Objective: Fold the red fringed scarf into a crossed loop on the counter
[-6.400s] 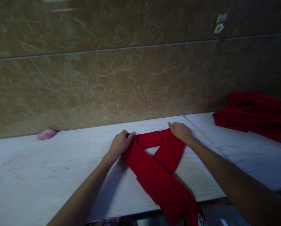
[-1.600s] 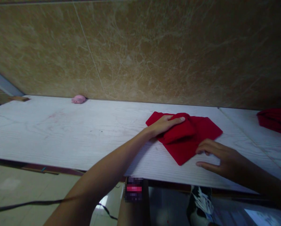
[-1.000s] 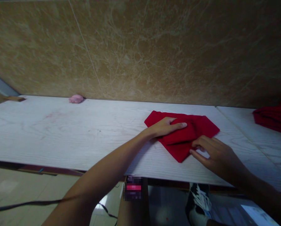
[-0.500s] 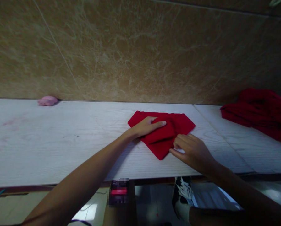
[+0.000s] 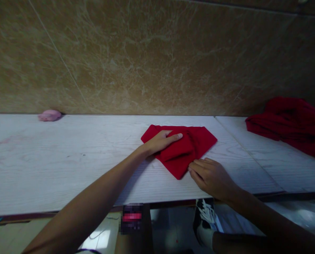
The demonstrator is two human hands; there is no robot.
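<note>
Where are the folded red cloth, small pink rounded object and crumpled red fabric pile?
Folded red cloth (image 5: 182, 147), head view: central fold.
Small pink rounded object (image 5: 50, 115), head view: middle.
Crumpled red fabric pile (image 5: 291, 120), head view: visible middle.

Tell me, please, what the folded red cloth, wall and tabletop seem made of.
Folded red cloth: matte textile, by its soft folds; fibre unclear. Wall: probably smooth stone or tile, with veins and straight joints. Tabletop: perhaps painted wood or laminate; whitish, satin, with grain lines.
</note>
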